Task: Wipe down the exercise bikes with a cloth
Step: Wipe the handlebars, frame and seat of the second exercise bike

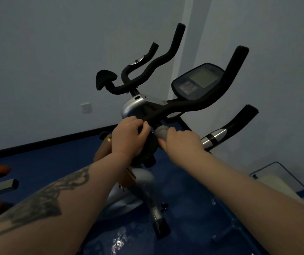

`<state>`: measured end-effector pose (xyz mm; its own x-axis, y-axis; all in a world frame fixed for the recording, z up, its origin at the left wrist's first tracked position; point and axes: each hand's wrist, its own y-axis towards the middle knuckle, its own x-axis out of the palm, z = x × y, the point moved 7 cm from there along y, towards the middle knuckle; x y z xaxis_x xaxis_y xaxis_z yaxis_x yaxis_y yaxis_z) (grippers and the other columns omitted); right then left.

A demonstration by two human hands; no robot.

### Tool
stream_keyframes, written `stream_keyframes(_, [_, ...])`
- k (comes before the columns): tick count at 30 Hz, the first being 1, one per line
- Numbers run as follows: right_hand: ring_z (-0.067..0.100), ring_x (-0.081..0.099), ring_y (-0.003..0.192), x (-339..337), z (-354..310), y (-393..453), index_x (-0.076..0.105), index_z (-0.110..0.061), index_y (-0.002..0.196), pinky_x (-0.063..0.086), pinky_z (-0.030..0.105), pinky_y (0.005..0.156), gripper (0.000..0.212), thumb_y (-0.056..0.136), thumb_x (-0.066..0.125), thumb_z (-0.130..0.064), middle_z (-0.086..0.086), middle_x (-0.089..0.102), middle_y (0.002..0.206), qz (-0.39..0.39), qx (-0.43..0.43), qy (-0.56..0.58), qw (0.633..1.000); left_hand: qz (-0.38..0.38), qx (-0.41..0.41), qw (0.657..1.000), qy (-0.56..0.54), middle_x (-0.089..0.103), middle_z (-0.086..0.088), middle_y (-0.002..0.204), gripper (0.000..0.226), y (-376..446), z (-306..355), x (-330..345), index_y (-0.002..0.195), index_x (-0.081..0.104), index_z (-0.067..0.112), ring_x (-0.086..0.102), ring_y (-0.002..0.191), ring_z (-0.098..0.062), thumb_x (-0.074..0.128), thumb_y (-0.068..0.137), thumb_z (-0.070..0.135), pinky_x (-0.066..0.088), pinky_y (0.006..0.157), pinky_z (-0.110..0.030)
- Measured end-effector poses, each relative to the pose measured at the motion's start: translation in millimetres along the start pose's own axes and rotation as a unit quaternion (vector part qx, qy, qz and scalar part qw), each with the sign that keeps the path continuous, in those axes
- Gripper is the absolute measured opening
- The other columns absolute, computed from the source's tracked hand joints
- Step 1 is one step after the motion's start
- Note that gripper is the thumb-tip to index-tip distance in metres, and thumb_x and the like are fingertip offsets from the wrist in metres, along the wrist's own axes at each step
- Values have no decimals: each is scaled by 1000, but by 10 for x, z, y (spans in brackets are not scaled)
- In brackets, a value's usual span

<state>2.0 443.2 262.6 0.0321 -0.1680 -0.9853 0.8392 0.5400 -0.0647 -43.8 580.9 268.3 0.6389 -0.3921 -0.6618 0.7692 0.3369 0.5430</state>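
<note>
Item: cloth point(161, 133), small, pale grey, bunched just below the bike's handlebar point(182, 105), beside its centre clamp. I judge it soft, light and limp; best held balled in the fist so it presses firmly on the foam grips, which look stiff and slightly tacky. Right hand point(181, 141): fingers curled around the cloth, forearm reaching up to the handlebar. Left hand point(129, 137): clamped on the handlebar's lower left end, wrist bent, I think to steady it
</note>
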Motion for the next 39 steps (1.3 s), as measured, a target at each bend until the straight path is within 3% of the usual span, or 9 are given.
stream_keyframes(3, [27,62,94,-46,-50,-53,43,-7,121,36,33,61,46,102,31,-47,10,63,106,28,4,-42,999,5,-5,1000,4,33,12,60,37,5,-16,5,57,41,21,39,59,-12,54,91,27,18,50,-19])
stream_keyframes(9, [35,53,110,-64,-78,328,34,-14,138,41,38,74,38,102,38,-24,17,51,127,-91,2,102,991,-3,-11,1000,9,40,5,63,38,-9,8,-7,58,43,17,41,61,-15,54,94,25,21,49,-22])
stream_keyframes(12, [33,55,107,-78,-72,45,31,-15,137,41,36,67,44,98,50,-23,14,51,122,-29,-41,-6,999,-2,-9,1000,13,38,7,62,39,-17,18,-18,58,42,18,40,60,-14,54,94,25,19,49,-22])
stream_keyframes(16, [25,60,94,-30,-77,-107,43,-13,122,31,31,54,34,102,37,-40,6,60,109,43,-29,-75,996,2,-7,1000,7,33,11,59,38,2,-13,1,56,40,21,39,59,-12,53,92,28,18,49,-20])
stream_keyframes(19, [33,55,105,-34,-116,194,33,-17,137,38,37,63,41,98,46,-19,14,51,122,-28,-64,-49,996,3,2,1000,-2,36,9,60,37,8,3,-2,56,40,20,40,59,-13,50,90,29,20,49,-23])
stream_keyframes(23, [38,50,115,-54,-63,331,24,-13,146,44,39,83,47,102,38,-23,23,44,134,-122,-76,60,988,-4,2,1000,8,39,7,61,39,1,18,-6,57,43,18,40,59,-14,54,94,24,20,48,-23])
stream_keyframes(29, [27,61,97,-44,22,-173,47,-8,121,29,27,59,43,101,35,-44,8,64,107,5,-18,-43,999,2,3,1000,11,39,6,60,39,3,6,4,57,43,17,40,58,-14,57,92,22,18,48,-22])
stream_keyframes(35, [30,55,105,-37,-27,258,47,-18,133,34,33,64,36,103,30,-31,10,58,117,-47,24,122,991,-5,-6,1000,17,43,0,62,39,-6,18,-5,57,45,15,42,58,-18,56,94,22,20,47,-25])
stream_keyframes(39, [26,61,96,-56,-39,-194,43,-8,128,36,34,72,48,99,39,-46,7,63,109,108,3,18,994,-12,-1,1000,17,44,0,62,38,-5,13,6,58,47,13,43,59,-18,53,95,23,23,47,-26])
